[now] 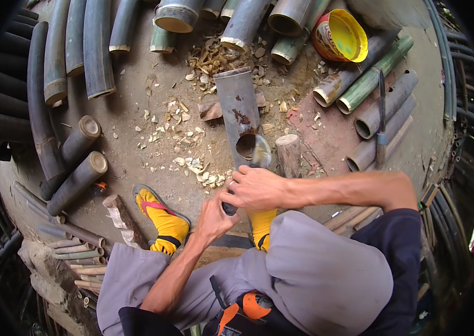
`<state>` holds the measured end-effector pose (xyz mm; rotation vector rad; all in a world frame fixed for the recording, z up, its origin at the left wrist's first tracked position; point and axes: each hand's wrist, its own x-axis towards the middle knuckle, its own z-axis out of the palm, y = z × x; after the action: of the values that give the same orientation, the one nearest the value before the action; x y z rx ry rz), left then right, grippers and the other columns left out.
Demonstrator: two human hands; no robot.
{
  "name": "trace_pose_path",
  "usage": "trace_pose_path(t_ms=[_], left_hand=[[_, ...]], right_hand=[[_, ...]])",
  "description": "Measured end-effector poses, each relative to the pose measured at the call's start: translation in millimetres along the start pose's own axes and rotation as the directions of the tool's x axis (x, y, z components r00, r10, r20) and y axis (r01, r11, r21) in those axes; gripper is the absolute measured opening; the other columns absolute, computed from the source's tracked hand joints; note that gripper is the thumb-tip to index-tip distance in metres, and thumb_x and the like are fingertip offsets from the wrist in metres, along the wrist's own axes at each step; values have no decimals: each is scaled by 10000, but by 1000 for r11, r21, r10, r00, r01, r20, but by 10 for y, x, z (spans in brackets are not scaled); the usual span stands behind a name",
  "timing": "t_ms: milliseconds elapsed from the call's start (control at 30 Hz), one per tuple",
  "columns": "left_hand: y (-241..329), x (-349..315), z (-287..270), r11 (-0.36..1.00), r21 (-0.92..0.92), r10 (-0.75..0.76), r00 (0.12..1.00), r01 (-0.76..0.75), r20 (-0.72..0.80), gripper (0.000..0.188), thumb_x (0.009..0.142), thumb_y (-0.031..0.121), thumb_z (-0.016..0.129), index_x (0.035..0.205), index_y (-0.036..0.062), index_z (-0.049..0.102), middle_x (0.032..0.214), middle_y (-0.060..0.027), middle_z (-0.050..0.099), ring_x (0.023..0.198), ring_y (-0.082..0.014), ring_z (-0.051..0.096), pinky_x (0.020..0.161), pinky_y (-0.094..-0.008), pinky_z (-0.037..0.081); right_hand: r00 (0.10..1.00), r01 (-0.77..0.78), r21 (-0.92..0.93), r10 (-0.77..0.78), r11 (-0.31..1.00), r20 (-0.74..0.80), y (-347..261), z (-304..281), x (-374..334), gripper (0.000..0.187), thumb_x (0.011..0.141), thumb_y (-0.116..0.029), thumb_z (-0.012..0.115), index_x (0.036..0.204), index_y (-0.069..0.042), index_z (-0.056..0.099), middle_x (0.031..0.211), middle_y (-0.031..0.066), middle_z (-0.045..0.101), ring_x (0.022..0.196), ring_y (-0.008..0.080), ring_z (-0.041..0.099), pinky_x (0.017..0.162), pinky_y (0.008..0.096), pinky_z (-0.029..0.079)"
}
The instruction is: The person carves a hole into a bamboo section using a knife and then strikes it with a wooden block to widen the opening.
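Both my hands are closed round the dark body of an angle grinder. My right hand, with a ring on one finger, grips it nearer the disc. Lower down, my left hand wraps its rear end. The blurred round disc sits at the right edge of a hole in a thick grey bamboo tube; whether it touches the bamboo I cannot tell. The tube points away from me, its far end resting over a piece of wood. Its near end is hidden by my hands.
Thick bamboo tubes lie along the far and left sides, more at the right. A billhook rests on those. A yellow-lined tub stands far right. Wood chips litter the floor; a short wooden stump stands beside the tube.
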<state>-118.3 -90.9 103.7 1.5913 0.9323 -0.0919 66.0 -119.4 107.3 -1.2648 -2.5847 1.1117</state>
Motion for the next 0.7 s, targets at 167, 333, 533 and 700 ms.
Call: trace_pose_path(t_ms=[167,333,533,700], left_hand=[[-191,6,-167,979,137,-105,953,149,-282,341,637,118,710,964,68,626,754,-154,670,676,-294,682,628,-392,540],[150,671,-1102,777,624,67,997,-82,47,252,597,158,736,806,83,616,735,-136,663,641,-326,657,605,-432,540],[1106,1462,-1232,334,796,302,857,-505,417,164,591,77,658,751,62,626,729,-102,649,696,-277,662,581,-393,537],[247,657,-895,847,531,-7,1000,-4,18,204,599,150,708,775,53,673,694,-120,671,618,-227,667,629,-345,550]], right_hand=[[991,-93,171,74,981,116,185,15,491,198,843,-171,542,993,-42,534,783,145,641,802,314,650,713,450,505],[911,-245,402,351,882,-215,287,-163,575,308,799,-109,595,1072,-32,475,873,185,616,875,379,618,753,470,502],[495,-179,632,624,754,-605,334,-216,335,368,709,-35,634,1034,27,473,899,164,589,948,338,592,832,418,497],[892,-256,334,355,907,-280,273,-28,441,336,737,-68,607,1059,10,546,792,184,654,727,347,665,577,433,530]])
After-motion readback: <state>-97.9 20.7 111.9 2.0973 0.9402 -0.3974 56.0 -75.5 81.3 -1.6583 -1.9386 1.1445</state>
